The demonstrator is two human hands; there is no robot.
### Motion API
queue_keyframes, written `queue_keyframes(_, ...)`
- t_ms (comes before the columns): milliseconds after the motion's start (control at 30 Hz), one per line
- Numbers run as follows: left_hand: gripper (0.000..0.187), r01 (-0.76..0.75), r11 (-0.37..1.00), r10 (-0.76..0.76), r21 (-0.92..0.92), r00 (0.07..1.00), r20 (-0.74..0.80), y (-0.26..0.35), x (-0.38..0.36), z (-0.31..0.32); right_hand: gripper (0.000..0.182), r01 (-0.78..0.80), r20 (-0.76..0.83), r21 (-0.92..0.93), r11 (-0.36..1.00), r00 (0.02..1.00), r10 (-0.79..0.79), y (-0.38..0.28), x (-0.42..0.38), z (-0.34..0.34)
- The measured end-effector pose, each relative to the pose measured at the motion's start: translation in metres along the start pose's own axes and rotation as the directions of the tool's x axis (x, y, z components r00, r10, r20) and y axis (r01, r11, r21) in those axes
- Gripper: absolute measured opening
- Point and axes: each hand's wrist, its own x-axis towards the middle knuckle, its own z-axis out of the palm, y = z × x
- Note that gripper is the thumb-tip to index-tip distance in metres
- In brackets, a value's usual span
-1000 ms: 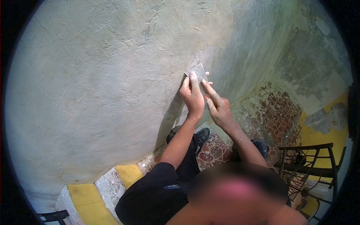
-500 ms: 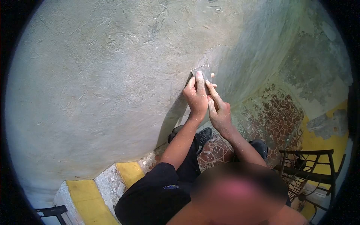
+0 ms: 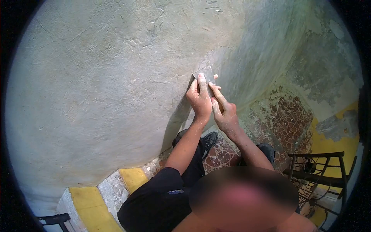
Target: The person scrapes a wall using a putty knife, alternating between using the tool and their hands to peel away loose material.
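The left hand (image 3: 199, 103) pinches the flat scraper (image 3: 208, 73), thumb laid along its upper face and fingertips poking out past the far side, while the right hand (image 3: 227, 115) is curled around its lower end with the index finger stretched onto the blade, a two-handed grip that probably steadies it and spreads pressure near the edge. The scraper lies at the plastered wall (image 3: 116, 85), its straight front edge pointing up and slightly left; its long axis seems to slant back toward the right palm, where any handle is hidden.
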Motion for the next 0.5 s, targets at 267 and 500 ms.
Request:
queue_keyframes(267, 0.043, 0.042, 0.999, -0.041, -0.015, 0.999, 0.015, -0.0018, -0.0043, -0.0007, 0.053, -0.005, 0.023, 0.033, 0.999, 1.000, 0.005, 0.0025, -0.0023, -0.0042)
queue_keyframes(500, 0.043, 0.024, 0.999, -0.025, 0.033, 0.999, 0.034, -0.0027, -0.0047, -0.0051, 0.054, 0.063, 0.008, -0.002, 0.998, 0.998, -0.063, 0.0063, -0.0044, -0.0038)
